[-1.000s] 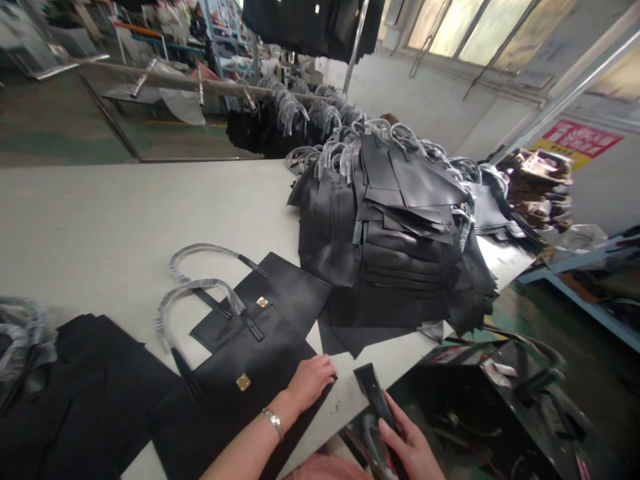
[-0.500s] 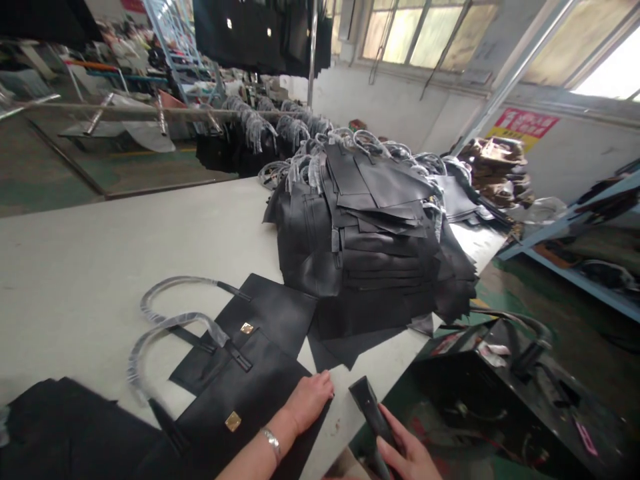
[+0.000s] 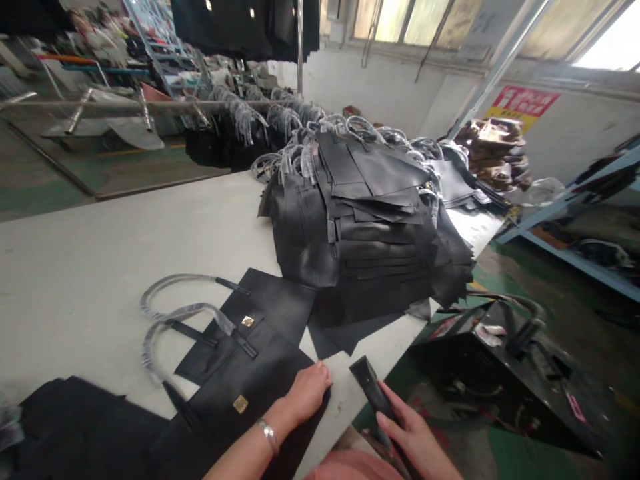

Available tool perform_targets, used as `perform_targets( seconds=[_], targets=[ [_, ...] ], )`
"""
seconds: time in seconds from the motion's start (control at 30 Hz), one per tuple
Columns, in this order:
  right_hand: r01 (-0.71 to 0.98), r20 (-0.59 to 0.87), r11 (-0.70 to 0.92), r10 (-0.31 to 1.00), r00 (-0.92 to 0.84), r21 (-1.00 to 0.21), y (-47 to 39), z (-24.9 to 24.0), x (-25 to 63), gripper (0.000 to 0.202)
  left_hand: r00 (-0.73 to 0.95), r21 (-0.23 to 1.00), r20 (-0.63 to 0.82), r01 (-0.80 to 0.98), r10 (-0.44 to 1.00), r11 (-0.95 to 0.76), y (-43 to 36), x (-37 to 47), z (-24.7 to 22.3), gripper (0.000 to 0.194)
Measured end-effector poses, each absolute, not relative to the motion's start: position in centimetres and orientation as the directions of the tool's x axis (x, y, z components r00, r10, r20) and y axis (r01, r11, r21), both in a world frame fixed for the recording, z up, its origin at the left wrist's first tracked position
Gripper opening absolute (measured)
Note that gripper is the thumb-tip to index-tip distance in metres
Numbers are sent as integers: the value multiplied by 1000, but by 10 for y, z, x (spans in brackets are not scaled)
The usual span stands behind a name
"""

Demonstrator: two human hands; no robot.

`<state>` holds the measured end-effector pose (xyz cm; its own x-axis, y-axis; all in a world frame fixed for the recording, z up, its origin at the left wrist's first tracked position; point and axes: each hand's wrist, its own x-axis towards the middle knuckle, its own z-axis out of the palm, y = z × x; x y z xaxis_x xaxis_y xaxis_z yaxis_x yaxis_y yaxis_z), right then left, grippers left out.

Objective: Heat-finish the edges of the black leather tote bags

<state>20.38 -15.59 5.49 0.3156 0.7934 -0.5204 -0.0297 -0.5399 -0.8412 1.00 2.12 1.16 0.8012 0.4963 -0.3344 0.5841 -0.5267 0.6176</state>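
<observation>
My left hand (image 3: pixel 311 390), with a silver bracelet on its wrist, has its fingers curled at the right edge of a black leather bag panel (image 3: pixel 273 373). That panel carries a gold clasp plate (image 3: pixel 241 404) and a plastic-wrapped handle (image 3: pixel 150 350). It overlaps a second black panel (image 3: pixel 280 300) with a similar handle and plate. Off the table's edge, my right hand (image 3: pixel 407 427) is closed round a folded black leather strap (image 3: pixel 371 383), whose broad end points up. The strap's lower end is partly hidden by the fingers.
A large pile of black bag panels (image 3: pixel 380 247) covers the white table's far right. More black pieces (image 3: pixel 75 427) lie at the near left. A black case (image 3: pixel 480 380) with a handle stands right of the table. Shelving (image 3: pixel 565 253) is beyond it.
The view has turned slightly right and down. The front panel has shifted a little to the right and away under my left hand. My right hand still holds the strap.
</observation>
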Motion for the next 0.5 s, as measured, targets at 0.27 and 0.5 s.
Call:
perform_targets(
  seconds=[0.27, 0.5],
  targets=[
    [78, -531, -557, 819, 217, -827, -147, 68, 207, 69, 785, 738, -281, 545, 552, -399, 12, -8, 21, 9],
    [99, -595, -593, 804, 14, -799, -131, 92, 194, 63, 637, 810, -167, 524, 752, -264, 4, -18, -3, 30]
  ],
)
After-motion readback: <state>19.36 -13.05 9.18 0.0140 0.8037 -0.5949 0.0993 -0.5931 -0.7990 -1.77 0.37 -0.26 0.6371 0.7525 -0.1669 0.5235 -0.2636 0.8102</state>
